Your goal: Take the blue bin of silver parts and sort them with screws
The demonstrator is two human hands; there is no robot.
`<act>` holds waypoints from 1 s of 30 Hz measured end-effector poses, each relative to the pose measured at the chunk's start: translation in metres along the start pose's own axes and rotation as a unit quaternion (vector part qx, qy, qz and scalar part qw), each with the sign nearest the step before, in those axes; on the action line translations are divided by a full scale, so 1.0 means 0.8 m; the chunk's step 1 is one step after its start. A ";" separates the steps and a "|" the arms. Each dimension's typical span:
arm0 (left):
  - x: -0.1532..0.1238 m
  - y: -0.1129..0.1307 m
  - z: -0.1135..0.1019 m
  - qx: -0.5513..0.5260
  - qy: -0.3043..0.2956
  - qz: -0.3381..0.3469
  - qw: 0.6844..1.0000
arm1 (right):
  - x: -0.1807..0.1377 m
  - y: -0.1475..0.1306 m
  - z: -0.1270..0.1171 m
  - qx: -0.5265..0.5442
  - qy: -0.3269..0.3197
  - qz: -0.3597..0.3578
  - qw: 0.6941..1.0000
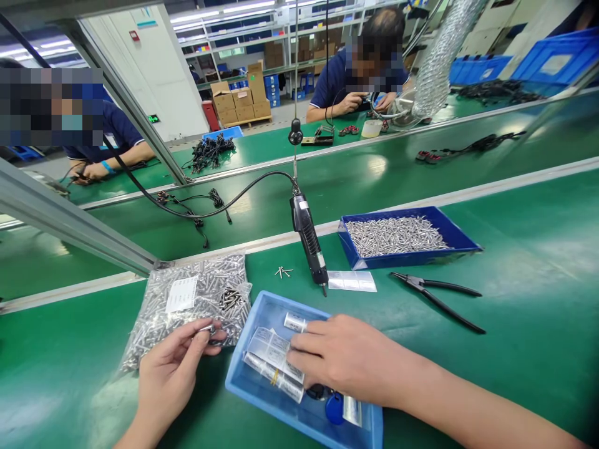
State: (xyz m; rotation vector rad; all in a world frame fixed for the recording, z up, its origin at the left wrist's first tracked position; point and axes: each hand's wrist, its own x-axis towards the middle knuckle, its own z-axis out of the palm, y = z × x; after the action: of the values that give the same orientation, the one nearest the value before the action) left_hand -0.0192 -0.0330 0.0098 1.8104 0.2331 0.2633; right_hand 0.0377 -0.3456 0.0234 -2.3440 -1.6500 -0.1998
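My left hand (173, 368) pinches a small metal part (206, 328) between thumb and fingers, just in front of a clear bag of metal screws (187, 299). My right hand (341, 355) reaches into a light blue tray (262, 393), its fingers bent down onto small clear packets (274, 355) lying there. A blue tag (334, 408) and a dark object lie in the tray beside my wrist. An electric screwdriver (309, 240) hangs upright on a cord above the tray's far edge.
A dark blue bin of silver pins (397, 237) stands at right, with black pliers (437, 293) in front. Loose screws (283, 272) and a clear packet (352, 280) lie on the green mat. Two people work at the far benches amid black cables (210, 153).
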 end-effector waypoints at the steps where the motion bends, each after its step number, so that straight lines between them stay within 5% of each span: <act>1: 0.001 -0.001 -0.001 0.002 0.002 0.002 1.000 | 0.000 -0.001 -0.001 -0.001 -0.001 0.001 1.000; 10: 0.013 -0.020 -0.014 0.004 -0.040 0.034 0.999 | -0.003 -0.001 -0.003 -0.017 -0.025 -0.020 0.999; 22: 0.010 -0.023 -0.017 0.002 -0.048 0.042 0.998 | 0.008 -0.012 0.009 0.030 -0.100 0.081 0.991; 30: 0.016 -0.021 -0.012 -0.061 -0.058 0.049 0.995 | -0.008 -0.010 -0.041 0.131 -0.063 0.109 0.983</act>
State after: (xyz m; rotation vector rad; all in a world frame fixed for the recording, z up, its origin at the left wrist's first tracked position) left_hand -0.0100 -0.0163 -0.0037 1.7109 0.0441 0.2354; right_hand 0.0294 -0.3588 0.0542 -2.3470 -1.3600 0.2009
